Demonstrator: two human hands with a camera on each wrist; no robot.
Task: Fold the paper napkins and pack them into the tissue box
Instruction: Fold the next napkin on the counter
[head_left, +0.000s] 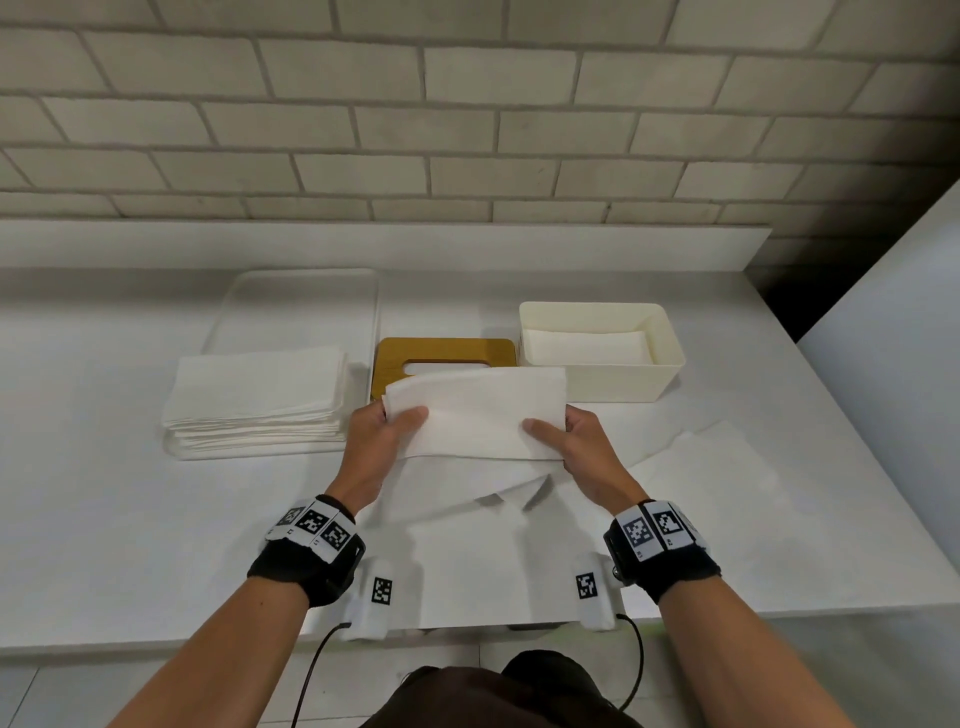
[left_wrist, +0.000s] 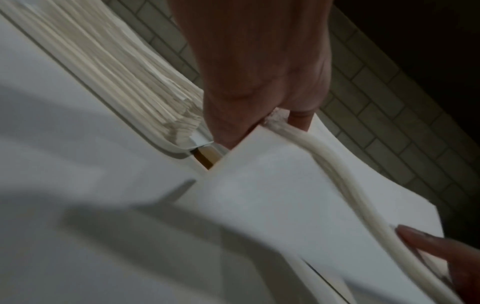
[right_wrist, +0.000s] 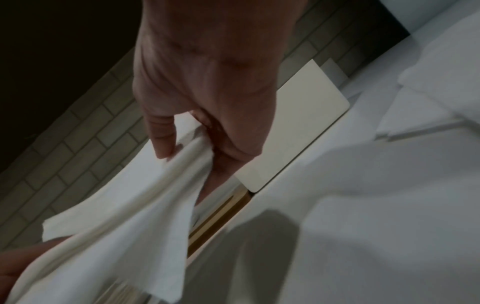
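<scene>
Now a napkin (head_left: 480, 410) is held up off the counter (head_left: 130, 499), just in front of the wooden lid (head_left: 444, 349), pinched at each short end. The left hand (head_left: 382, 441) is clamped on the left end, thumb on top and fingers curled beneath; the right hand (head_left: 582, 441) grips the right end the same way. The hands are kept apart, so the sheet is pulled fairly taut, probably so that the edges can be lined up for a clean fold. From the wrist views, several layers are seen bunched between thumb and fingers, so a fold seems to be already in the paper.

More loose napkins (head_left: 691, 467) are spread flat on the counter below and to the right of the held one. To the left of the lid, a neat stack (head_left: 254, 395) of unfolded sheets is kept on a clear tray (head_left: 291, 301), within easy reach. To the right of the lid, the cream tissue box (head_left: 602, 384) stands open, with some folded paper already lying inside. Packing, it is judged, is only partly done.
</scene>
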